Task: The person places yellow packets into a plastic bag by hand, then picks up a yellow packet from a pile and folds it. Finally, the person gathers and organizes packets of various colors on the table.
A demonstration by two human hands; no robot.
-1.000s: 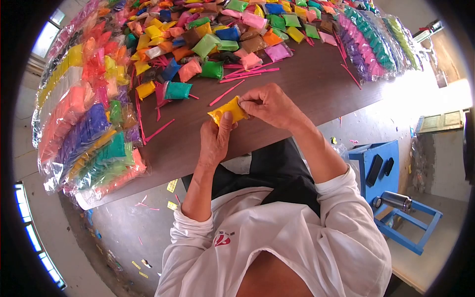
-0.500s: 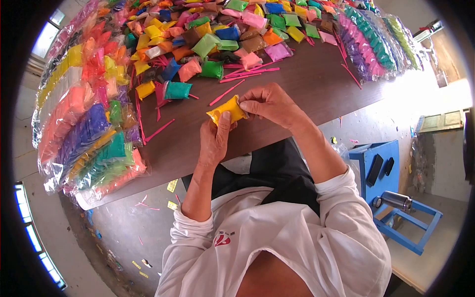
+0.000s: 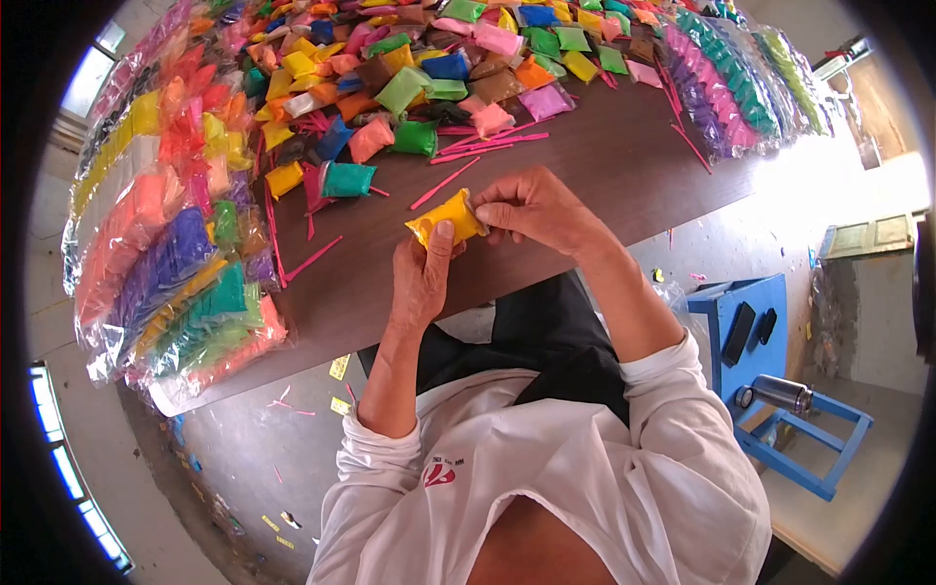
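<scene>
A small yellow packet (image 3: 450,216) in clear wrap is held over the front part of the brown table (image 3: 585,156). My left hand (image 3: 425,273) grips it from below, thumb pressed on its front face. At the packet's right end, the thumb and fingers of my right hand (image 3: 517,207) pinch its edge. Just beyond the packet, a pink strip (image 3: 446,183) lies on the table. Farther left are a teal packet (image 3: 348,179) and a smaller yellow-orange packet (image 3: 285,179).
A large heap of coloured packets (image 3: 409,88) covers the far side. Clear bags of packets (image 3: 185,253) are stacked at left, more bags (image 3: 721,88) at far right. Right of me on the floor stand a blue stool (image 3: 819,439) and a metal flask (image 3: 783,394).
Almost nothing differs. Both hands keep hold of the yellow packet in nearly the same place, with only a slight shift of the right fingers.
</scene>
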